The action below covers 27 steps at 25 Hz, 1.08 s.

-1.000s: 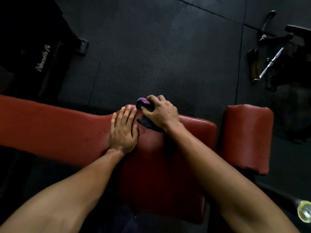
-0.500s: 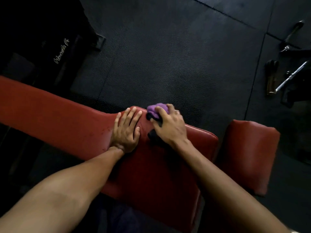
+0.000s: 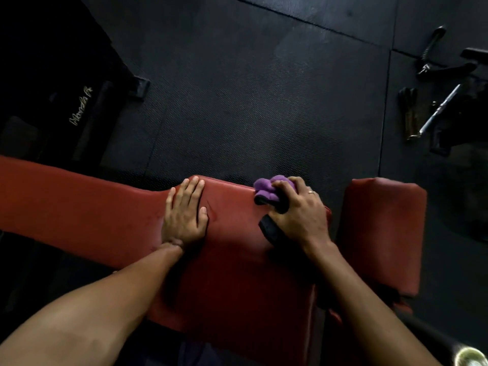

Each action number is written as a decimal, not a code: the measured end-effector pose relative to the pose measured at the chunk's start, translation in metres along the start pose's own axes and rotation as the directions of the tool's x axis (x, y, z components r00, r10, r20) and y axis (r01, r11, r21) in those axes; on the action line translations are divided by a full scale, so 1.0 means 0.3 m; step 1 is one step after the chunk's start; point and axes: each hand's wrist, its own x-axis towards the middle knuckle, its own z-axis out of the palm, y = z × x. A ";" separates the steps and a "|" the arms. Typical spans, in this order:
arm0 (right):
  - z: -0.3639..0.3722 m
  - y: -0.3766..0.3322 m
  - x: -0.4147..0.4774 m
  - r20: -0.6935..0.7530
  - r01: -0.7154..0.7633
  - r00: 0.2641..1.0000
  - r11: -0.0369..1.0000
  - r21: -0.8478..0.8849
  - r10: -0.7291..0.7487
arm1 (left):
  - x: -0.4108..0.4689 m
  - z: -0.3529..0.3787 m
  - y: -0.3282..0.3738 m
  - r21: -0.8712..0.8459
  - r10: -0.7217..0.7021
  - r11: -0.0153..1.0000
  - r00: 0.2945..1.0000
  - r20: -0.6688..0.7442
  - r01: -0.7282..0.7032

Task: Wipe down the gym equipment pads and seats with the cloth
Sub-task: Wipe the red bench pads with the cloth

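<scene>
Right hand, gripping the cloth, has slid rightward on the pad; left hand lies flat.

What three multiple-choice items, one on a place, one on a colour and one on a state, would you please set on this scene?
1. Where is the cloth?
A. On the floor
B. At the far edge of the seat, under the right hand
C. On the side pad

2. What colour is the cloth's bunched top?
A. Purple
B. White
C. Green

3. How is the left hand?
A. Clenched round the cloth
B. Raised in the air
C. Flat on the seat, fingers straight

Key:
1 B, since the right hand's fingers grip the cloth on the seat's far edge.
2 A, since purple folds show past the fingers, with a black edge below.
3 C, since its palm and straight fingers lie on the red surface, apart from the cloth.
</scene>
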 end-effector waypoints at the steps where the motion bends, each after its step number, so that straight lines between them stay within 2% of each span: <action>1: 0.027 -0.025 -0.005 -0.053 -0.049 0.997 0.999 0.011 0.050 | -0.004 0.003 0.003 0.007 0.004 1.000 1.000 0.003 -0.004; 3: 0.103 -0.146 0.033 -0.113 -0.130 0.984 0.988 0.077 0.138 | -0.004 -0.002 0.010 0.017 0.005 1.000 1.000 -0.002 -0.005; 7: 0.243 -0.413 0.078 -0.076 -0.060 0.995 0.988 0.141 0.071 | -0.012 0.010 -0.006 0.019 0.012 1.000 1.000 0.003 -0.012; 10: 0.237 -0.390 -0.054 -0.085 0.004 0.996 0.992 0.125 0.006 | -0.010 0.013 -0.010 -0.008 0.017 1.000 1.000 -0.010 -0.017; 13: 0.203 -0.271 -0.283 -0.177 0.084 0.981 0.995 0.050 -0.074 | -0.011 0.000 -0.002 -0.030 0.002 1.000 1.000 0.011 -0.002; 16: 0.192 -0.229 -0.308 -0.276 -0.044 0.960 0.998 0.042 0.054 | -0.014 0.002 -0.004 -0.042 -0.004 0.999 1.000 0.013 0.004; 19: 0.227 -0.361 -0.150 -0.300 -0.227 0.918 0.964 0.140 0.259 | -0.012 0.011 -0.009 -0.039 0.009 0.999 1.000 0.006 -0.009; 21: 0.256 -0.446 -0.091 -0.299 -0.257 0.907 0.953 0.163 0.296 | -0.011 0.012 -0.018 -0.038 0.013 0.999 1.000 0.008 -0.012; 24: 0.281 -0.481 -0.244 -0.302 -0.163 0.934 0.980 0.118 0.192 | -0.020 0.008 -0.027 -0.050 0.023 0.999 0.999 0.046 -0.021; 27: 0.267 -0.470 -0.502 -0.194 0.009 0.981 1.000 0.026 -0.004 | -0.015 -0.014 -0.022 -0.108 0.030 0.994 0.994 0.107 -0.018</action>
